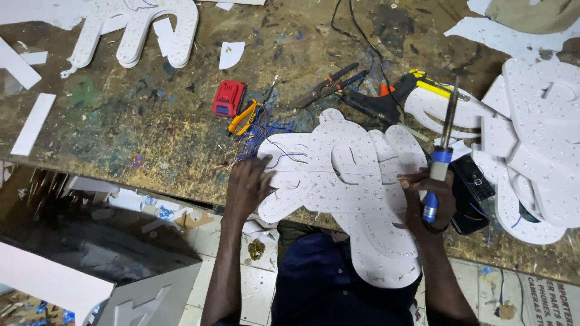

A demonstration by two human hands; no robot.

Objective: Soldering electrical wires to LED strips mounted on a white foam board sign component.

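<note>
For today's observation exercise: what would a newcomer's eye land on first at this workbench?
First, the big white cut-out shape dotted with tiny holes, lying at the bench's near edge, the left hand pressed on it. Next, the blue-handled soldering iron upright in the right hand, and the small red block on the paint-stained bench.

A sign-making workshop is seen here. A paint-stained, scarred bench (pixel 151 121) is strewn with white cut-out letters (pixel 350 181) dotted with small holes, offcuts (pixel 33 124) and blue wire (pixel 266 130). Pliers (pixel 244 118), snips (pixel 326 84), a red battery (pixel 229 98) and a soldering iron (pixel 444 151) are spotted among them.
</note>
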